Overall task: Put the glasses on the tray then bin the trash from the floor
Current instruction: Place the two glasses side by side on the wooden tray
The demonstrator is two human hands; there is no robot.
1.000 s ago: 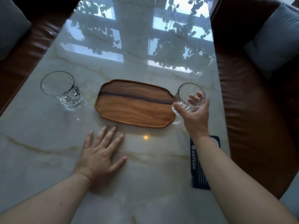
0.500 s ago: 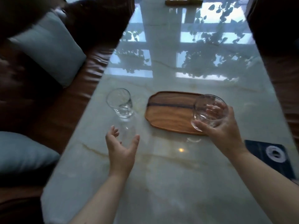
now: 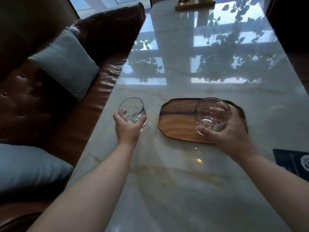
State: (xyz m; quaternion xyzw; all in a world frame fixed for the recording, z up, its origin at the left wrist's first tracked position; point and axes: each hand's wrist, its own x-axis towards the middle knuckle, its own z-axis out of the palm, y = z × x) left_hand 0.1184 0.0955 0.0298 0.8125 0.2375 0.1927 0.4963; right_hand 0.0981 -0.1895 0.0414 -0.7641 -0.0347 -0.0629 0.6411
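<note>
A wooden tray [image 3: 177, 121] lies on the glossy marble table [image 3: 175, 181]. My right hand [image 3: 230, 136] is shut on a clear glass [image 3: 212, 113], which it holds over the right part of the tray. My left hand [image 3: 128, 129] grips a second clear glass [image 3: 132, 109] to the left of the tray, near the table's left edge; I cannot tell whether this glass still touches the table. No floor, trash or bin is in view.
A brown leather sofa [image 3: 33, 106] with grey-blue cushions [image 3: 66, 62] runs along the table's left edge. A dark blue card [image 3: 294, 161] lies at the right edge. Another wooden tray [image 3: 194, 5] stands at the far end. Dark seating [image 3: 291, 22] borders the right.
My right hand has carried its glass from beside the tray to over its right part. My left hand left the tabletop, reached left and closed on the second glass. The view swung left.
</note>
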